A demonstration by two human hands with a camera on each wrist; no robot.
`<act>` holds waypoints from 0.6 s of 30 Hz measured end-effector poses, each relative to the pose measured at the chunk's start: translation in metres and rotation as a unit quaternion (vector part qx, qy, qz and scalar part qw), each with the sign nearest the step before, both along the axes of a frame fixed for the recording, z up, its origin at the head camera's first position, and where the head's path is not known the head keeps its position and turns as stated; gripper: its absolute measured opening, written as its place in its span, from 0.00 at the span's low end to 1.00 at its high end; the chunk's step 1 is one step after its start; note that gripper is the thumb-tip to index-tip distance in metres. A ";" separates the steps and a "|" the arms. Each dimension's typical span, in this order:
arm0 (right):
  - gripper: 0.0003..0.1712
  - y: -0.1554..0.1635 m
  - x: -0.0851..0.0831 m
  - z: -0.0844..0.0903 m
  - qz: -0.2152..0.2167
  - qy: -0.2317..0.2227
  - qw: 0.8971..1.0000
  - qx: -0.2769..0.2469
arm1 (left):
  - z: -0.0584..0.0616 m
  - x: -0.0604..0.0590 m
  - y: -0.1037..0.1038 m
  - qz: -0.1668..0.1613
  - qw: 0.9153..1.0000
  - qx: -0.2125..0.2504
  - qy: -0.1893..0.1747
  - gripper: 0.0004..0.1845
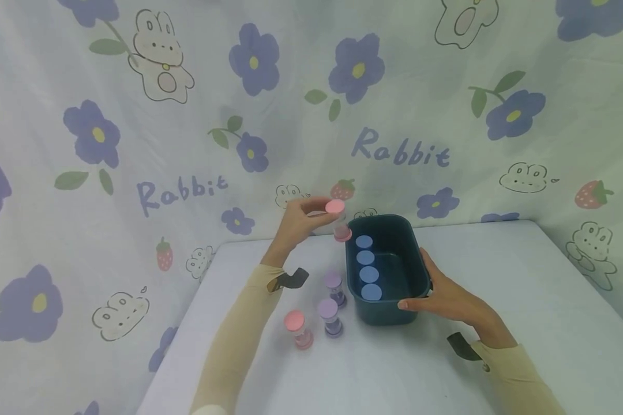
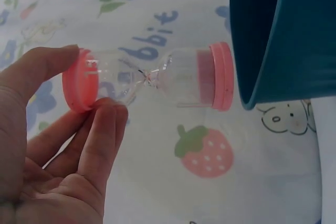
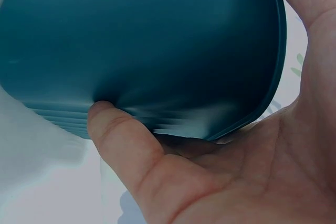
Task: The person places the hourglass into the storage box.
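Observation:
My left hand [image 1: 300,222] pinches the top cap of a pink-capped hourglass [image 2: 152,80] between thumb and fingers. The hourglass hangs upright just beyond the left rim of a dark teal plastic bin [image 1: 386,314], with pink sand at its lower end. Inside the bin, several blue-capped hourglasses [image 1: 368,275] stand in a row along the left wall. My right hand [image 1: 449,294] grips the bin's near right corner, its thumb pressed on the near wall in the right wrist view. The other fingers lie along the right side, mostly hidden.
Left of the bin, two purple-capped hourglasses [image 1: 329,311] and another pink-capped hourglass [image 1: 296,323] stand on the white table [image 1: 394,374]. Behind the table hangs a curtain [image 1: 301,150] printed with rabbits and flowers.

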State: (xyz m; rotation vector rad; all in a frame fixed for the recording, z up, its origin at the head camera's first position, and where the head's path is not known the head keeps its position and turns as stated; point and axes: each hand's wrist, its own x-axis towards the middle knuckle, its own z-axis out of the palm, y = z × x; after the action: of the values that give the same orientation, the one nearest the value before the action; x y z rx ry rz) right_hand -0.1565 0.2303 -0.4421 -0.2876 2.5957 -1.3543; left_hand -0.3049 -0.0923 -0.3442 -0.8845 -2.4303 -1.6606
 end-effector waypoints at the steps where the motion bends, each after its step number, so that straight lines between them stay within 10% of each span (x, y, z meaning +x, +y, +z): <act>1: 0.79 0.000 0.000 0.000 0.000 -0.001 1.000 -0.001 | 0.000 -0.001 0.003 0.001 1.000 -0.003 -0.003 0.21; 18: 0.79 0.001 0.000 0.001 0.004 -0.003 1.000 -0.003 | -0.009 -0.013 0.058 -0.013 0.999 -0.044 -0.016 0.21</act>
State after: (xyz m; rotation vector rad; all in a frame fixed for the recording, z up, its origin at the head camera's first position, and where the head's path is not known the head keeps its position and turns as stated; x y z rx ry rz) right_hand -0.1563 0.2309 -0.4412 -0.2934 2.5836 -1.3601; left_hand -0.3181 -0.0342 -0.3530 -0.9101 -2.5419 -1.5988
